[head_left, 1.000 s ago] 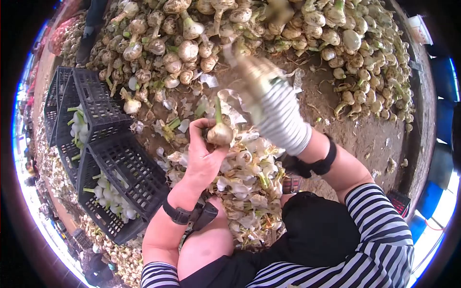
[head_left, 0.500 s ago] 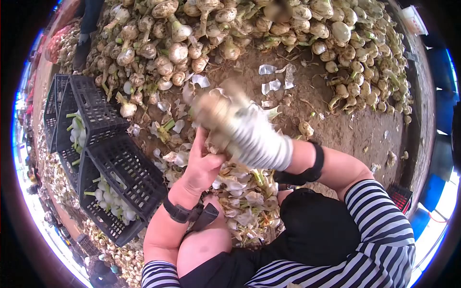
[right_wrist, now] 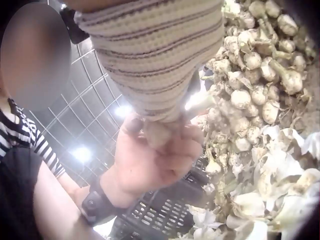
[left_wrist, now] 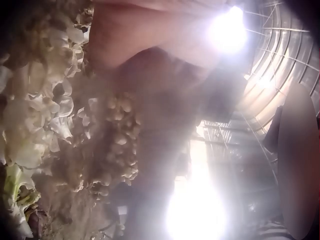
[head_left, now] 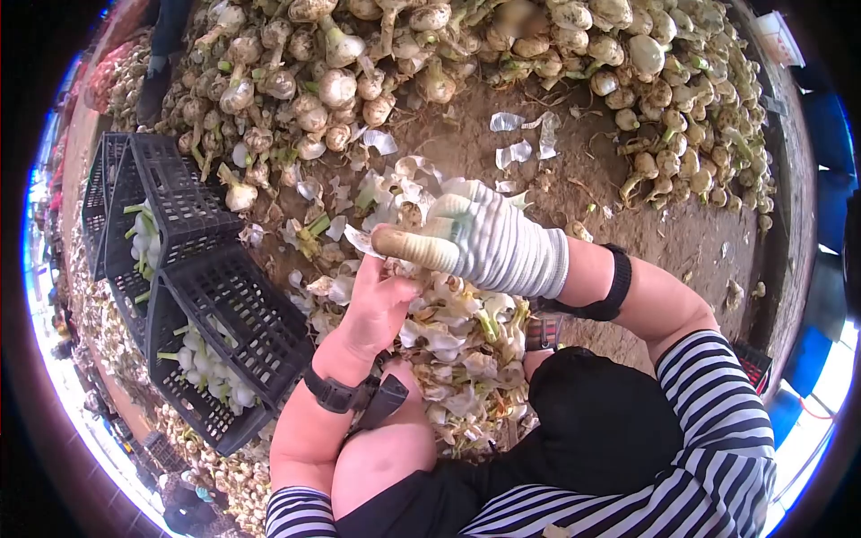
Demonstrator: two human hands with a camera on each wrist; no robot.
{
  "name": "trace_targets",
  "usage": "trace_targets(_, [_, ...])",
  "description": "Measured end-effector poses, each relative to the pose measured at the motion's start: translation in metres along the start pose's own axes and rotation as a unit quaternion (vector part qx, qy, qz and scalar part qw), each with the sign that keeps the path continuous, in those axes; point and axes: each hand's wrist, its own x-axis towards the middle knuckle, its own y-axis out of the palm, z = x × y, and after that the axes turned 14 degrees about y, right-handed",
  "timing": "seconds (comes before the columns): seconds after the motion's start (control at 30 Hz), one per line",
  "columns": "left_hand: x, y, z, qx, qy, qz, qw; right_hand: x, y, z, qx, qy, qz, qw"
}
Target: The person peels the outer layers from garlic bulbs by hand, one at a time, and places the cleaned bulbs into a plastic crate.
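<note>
Bare and turned palm up, my left hand (head_left: pixel 372 309) holds a garlic bulb (right_wrist: pixel 159 134) in curled fingers. In the head view the bulb is mostly covered by my right hand (head_left: pixel 489 235), which wears a striped, soiled work glove. The gloved thumb lies across the left fingertips, with the other gloved fingers bent around the bulb's far side. A thin flake of garlic skin (head_left: pixel 361 240) sticks out at the thumb tip. From the right wrist, the glove (right_wrist: pixel 160 60) comes down onto the bulb above the left palm. The left wrist view shows only the blurred left palm (left_wrist: pixel 135 35).
Heaped unpeeled garlic (head_left: pixel 336 90) spans the far side and right. Black plastic crates (head_left: pixel 229 305) at the left hold trimmed white garlic (head_left: pixel 211 372). Peeled skins (head_left: pixel 457 359) pile up below the hands, near the knees. A wooden board (head_left: pixel 789 179) edges the ground at right.
My right hand was away to the upper right in a blur, then swept back down-left over the bulb, where it now covers it. My left hand has stayed in place holding the bulb.
</note>
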Motion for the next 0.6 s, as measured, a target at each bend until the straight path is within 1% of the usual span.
trace_targets(0.03, [0.0, 0.001, -0.001, 0.022, -0.01, -0.017, 1.0, 0.003, 0.002, 0.0, 0.014, -0.003, 0.025, 1.0])
trace_targets(0.1, [0.0, 0.002, 0.0, 0.043, -0.02, -0.034, 0.998, 0.002, 0.007, -0.002, 0.015, -0.003, 0.013, 1.0])
trace_targets(0.13, [0.0, 0.003, 0.003, 0.05, -0.002, -0.037, 0.998, 0.001, 0.01, -0.003, 0.016, -0.001, 0.001, 1.0])
trace_targets(0.17, [0.001, 0.003, 0.004, 0.056, 0.017, -0.041, 0.997, -0.001, 0.01, -0.003, 0.008, 0.01, 0.016, 1.0])
trace_targets(0.2, [0.002, 0.005, 0.002, 0.055, 0.017, -0.041, 0.997, -0.001, 0.011, -0.003, 0.008, 0.01, 0.017, 1.0])
trace_targets(0.27, [0.007, 0.009, -0.005, 0.21, 0.059, -0.03, 0.975, 0.0, 0.013, -0.006, 0.001, 0.025, -0.022, 0.999])
trace_targets(0.3, [0.009, 0.009, -0.008, 0.158, 0.022, -0.058, 0.985, 0.005, 0.017, -0.007, 0.071, -0.004, -0.047, 0.996])
trace_targets(0.33, [0.011, 0.008, -0.01, 0.158, 0.023, -0.058, 0.985, 0.005, 0.016, -0.006, 0.071, -0.006, -0.047, 0.996])
trace_targets(0.37, [0.014, 0.008, -0.013, 0.024, -0.051, -0.123, 0.991, 0.007, 0.014, -0.003, 0.059, -0.001, -0.039, 0.998])
trace_targets(0.4, [0.015, 0.007, -0.014, -0.112, -0.126, -0.184, 0.968, 0.008, 0.011, 0.001, 0.047, 0.005, -0.03, 0.998])
trace_targets(0.43, [0.015, 0.0, -0.012, -0.132, -0.131, -0.17, 0.968, 0.007, 0.002, 0.004, 0.138, 0.135, 0.087, 0.977])
trace_targets(0.47, [0.014, 0.002, -0.012, -0.132, -0.129, -0.168, 0.968, 0.006, 0.001, 0.002, 0.137, 0.134, 0.087, 0.978])
trace_targets(0.53, [0.01, 0.009, -0.011, -0.032, 0.022, -0.103, 0.994, 0.001, 0.003, -0.005, 0.216, 0.2, -0.009, 0.956])
trace_targets(0.57, [0.008, 0.007, -0.01, -0.014, 0.083, -0.039, 0.996, 0.005, 0.011, -0.003, 0.295, 0.231, -0.163, 0.913])
trace_targets(0.6, [0.007, 0.007, -0.009, -0.015, 0.086, -0.037, 0.996, -0.003, 0.007, 0.001, 0.4, 0.381, -0.146, 0.821])
